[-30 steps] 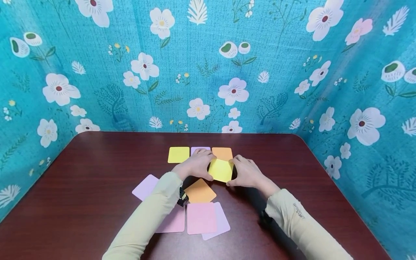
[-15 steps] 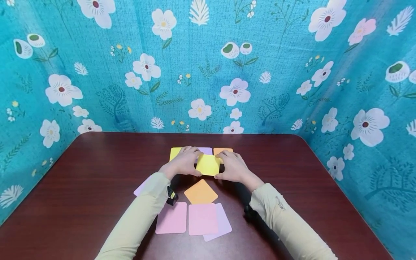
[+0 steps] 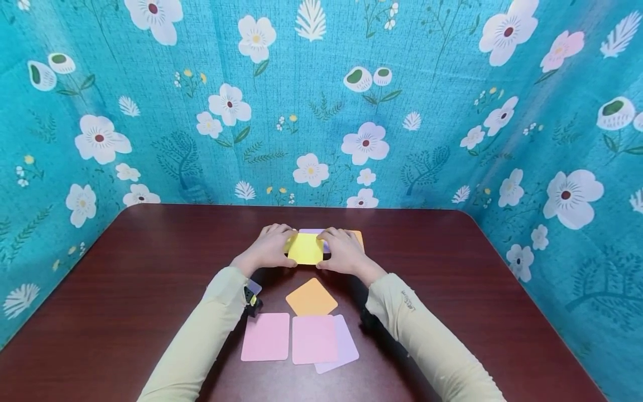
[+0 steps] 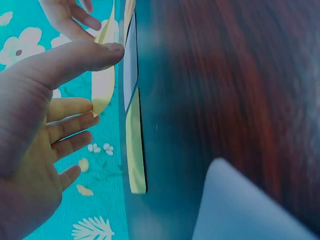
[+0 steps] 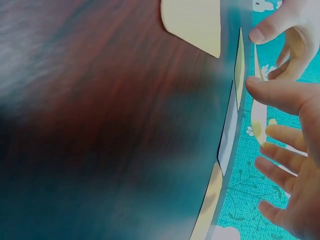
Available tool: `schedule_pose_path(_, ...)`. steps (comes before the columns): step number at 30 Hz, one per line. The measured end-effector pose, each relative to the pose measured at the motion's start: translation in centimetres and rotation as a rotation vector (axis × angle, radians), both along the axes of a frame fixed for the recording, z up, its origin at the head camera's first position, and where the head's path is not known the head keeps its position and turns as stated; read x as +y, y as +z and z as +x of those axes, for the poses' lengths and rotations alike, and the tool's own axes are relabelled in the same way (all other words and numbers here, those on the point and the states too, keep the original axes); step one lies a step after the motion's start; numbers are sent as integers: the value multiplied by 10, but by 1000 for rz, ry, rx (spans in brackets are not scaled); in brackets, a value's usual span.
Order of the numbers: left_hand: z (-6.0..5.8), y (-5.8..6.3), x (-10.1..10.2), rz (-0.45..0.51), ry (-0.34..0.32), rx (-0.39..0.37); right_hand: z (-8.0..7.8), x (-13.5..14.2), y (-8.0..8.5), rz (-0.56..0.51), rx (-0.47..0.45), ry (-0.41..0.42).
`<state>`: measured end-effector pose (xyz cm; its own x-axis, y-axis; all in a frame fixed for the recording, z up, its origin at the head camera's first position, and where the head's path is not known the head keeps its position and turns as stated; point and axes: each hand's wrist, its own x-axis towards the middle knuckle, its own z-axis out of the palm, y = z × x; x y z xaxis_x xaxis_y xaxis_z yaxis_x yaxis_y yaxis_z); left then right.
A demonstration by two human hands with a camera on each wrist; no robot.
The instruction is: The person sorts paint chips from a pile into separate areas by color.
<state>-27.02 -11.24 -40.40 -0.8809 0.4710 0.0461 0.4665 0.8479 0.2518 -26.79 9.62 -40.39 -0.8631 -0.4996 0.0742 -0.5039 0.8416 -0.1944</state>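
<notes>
Both hands hold a yellow square card point(image 3: 306, 249) raised above the far part of the table. My left hand point(image 3: 268, 247) pinches its left edge, and my right hand point(image 3: 344, 252) pinches its right edge. The wrist views show thumbs and fingers at the card's sides, with the card slightly bowed point(image 4: 104, 82). Beneath and behind it lies a row of square cards: a yellow card point(image 4: 134, 150) mostly covered in the head view, a purple card point(image 3: 311, 230), and an orange card point(image 3: 359, 240) partly behind my right hand.
Nearer on the dark wooden table point(image 3: 150, 279) lie an orange card point(image 3: 312, 297) turned cornerwise, a pink card point(image 3: 265, 337), and another pink card point(image 3: 313, 339) overlapping a purple card point(image 3: 346, 346). A purple card point(image 3: 254, 287) peeks out by my left wrist. A floral curtain point(image 3: 321, 100) hangs behind.
Both hands have carried the yellow card leftward and a little farther back, from near the orange card in the row toward the yellow and purple ones. The cards on the table have not moved.
</notes>
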Motion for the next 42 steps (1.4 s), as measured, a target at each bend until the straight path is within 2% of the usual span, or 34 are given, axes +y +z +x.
schedule_pose_path(9, -5, 2, -19, 22, 53, 35, -14, -21, 0, 14, -4, 24)
schedule_pose_path(13, -8, -2, -26, 24, 74, 43, -18, -29, -2, 26, -12, 24)
schedule_pose_path(21, -11, -12, -37, 29, 116, 28, -25, -43, -5, 123, -29, 40)
schedule_pose_path(26, -12, -12, -41, 28, 117, 31, -29, -50, -8, 122, -32, 34)
schedule_pose_path(42, -24, -10, -47, -12, 124, -52, -43, -63, -12, 147, -92, 25)
